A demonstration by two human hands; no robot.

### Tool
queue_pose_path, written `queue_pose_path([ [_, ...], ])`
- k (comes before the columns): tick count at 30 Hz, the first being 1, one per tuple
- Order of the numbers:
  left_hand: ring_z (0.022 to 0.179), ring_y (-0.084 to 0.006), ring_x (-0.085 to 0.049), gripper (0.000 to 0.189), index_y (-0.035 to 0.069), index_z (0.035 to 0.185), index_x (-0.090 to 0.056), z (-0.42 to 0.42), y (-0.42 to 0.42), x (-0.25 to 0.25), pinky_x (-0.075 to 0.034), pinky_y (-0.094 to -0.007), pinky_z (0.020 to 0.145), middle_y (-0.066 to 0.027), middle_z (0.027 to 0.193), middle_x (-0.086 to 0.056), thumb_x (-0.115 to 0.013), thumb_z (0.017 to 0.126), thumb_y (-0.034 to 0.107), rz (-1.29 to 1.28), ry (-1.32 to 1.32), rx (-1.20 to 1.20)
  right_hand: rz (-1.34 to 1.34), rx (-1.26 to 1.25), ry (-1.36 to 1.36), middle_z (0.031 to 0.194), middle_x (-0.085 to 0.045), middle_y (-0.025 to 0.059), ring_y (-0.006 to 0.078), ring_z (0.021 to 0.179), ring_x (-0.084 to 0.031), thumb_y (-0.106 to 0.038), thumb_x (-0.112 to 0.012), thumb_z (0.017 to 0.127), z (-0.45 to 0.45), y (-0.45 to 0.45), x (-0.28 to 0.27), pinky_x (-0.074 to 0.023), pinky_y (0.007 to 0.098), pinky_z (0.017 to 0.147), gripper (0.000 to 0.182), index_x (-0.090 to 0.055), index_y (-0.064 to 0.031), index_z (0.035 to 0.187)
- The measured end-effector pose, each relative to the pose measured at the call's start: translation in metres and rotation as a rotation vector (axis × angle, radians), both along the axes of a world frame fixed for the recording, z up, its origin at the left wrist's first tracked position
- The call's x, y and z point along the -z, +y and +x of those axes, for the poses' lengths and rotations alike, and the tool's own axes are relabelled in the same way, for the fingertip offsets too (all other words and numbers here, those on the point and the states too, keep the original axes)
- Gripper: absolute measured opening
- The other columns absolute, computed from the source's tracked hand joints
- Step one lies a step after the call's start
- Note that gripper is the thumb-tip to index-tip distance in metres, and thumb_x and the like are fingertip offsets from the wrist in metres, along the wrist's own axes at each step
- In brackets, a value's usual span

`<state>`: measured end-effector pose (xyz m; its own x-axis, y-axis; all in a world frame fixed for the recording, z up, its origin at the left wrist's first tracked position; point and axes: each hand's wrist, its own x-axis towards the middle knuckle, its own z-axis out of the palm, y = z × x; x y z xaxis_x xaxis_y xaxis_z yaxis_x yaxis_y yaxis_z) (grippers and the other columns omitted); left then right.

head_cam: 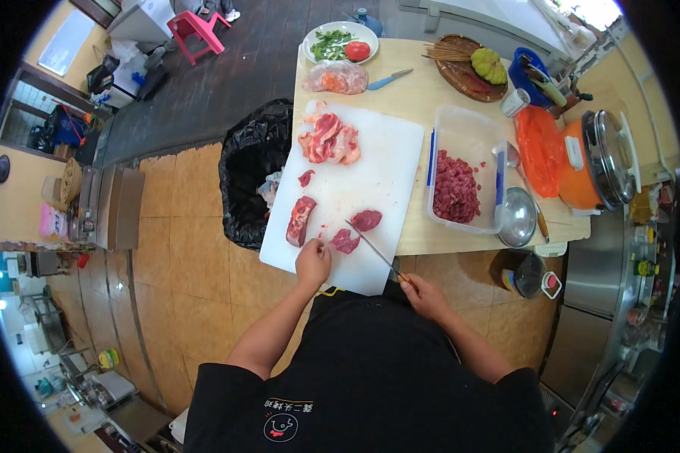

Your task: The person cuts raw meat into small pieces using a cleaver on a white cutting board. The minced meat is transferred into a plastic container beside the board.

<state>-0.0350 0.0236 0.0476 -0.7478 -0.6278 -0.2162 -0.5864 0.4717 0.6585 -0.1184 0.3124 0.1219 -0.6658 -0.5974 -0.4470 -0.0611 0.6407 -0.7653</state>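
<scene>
My right hand grips the wooden handle of a knife. The blade reaches over a white cutting board, its tip between two pieces of red meat, one nearer and one farther. Over the board's near left part is my left hand, fingers curled; whether they pinch anything is hidden. Just beyond it lies a thick strip of meat with pale fat. A small scrap and a pile of fatty trimmings rest farther up the board.
A clear plastic box with diced meat stands right of the board, beside a metal ladle. A black-lined bin is at the left. Beyond are a blue-handled knife, a plate and an orange pot.
</scene>
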Motion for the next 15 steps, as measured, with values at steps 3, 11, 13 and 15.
queue_pose_path([
  [3, 0.101, -0.0344, -0.063, 0.017, 0.0, 0.096, -0.067, -0.002, -0.002, 0.01, -0.052, -0.0415, 0.086, -0.0164, 0.105, -0.066, -0.066, 0.081, 0.007, -0.27, 0.295, 0.437, 0.03, -0.124, 0.054, 0.091, -0.069, 0.0234, 0.0436, 0.084, -0.067, -0.037, -0.052, 0.102, -0.008, -0.022, -0.007, -0.0512, 0.0519, 0.073, 0.035, -0.064, -0.008, 0.119],
  [11, 0.117, -0.0344, -0.055, 0.025, 0.002, 0.103, -0.069, -0.008, 0.008, 0.029, -0.044, -0.0435, 0.104, -0.0156, 0.119, -0.062, -0.064, 0.079, 0.006, -0.285, 0.257, 0.563, 0.069, -0.185, 0.058, 0.094, -0.069, 0.0234, 0.0453, 0.088, -0.066, -0.038, -0.049, 0.103, 0.0, -0.021, 0.014, -0.0518, 0.0555, 0.077, 0.035, -0.062, -0.0088, 0.116],
  [13, 0.117, -0.0345, -0.055, 0.025, 0.002, 0.103, -0.069, -0.009, 0.008, 0.025, -0.044, -0.0436, 0.104, -0.0159, 0.12, -0.062, -0.064, 0.079, 0.006, -0.27, 0.274, 0.56, 0.067, -0.177, 0.058, 0.094, -0.069, 0.0234, 0.0453, 0.088, -0.066, -0.038, -0.05, 0.103, 0.0, -0.019, 0.006, -0.0519, 0.0558, 0.077, 0.034, -0.062, -0.0086, 0.115],
  [15, 0.117, -0.0347, -0.055, 0.025, 0.001, 0.102, -0.069, -0.009, 0.008, 0.024, -0.044, -0.0438, 0.103, -0.0162, 0.12, -0.062, -0.064, 0.078, 0.006, -0.271, 0.284, 0.556, 0.082, -0.182, 0.051, 0.095, -0.069, 0.0239, 0.0454, 0.089, -0.066, -0.038, -0.05, 0.103, 0.0, -0.019, 0.004, -0.0517, 0.056, 0.077, 0.034, -0.062, -0.0081, 0.114],
])
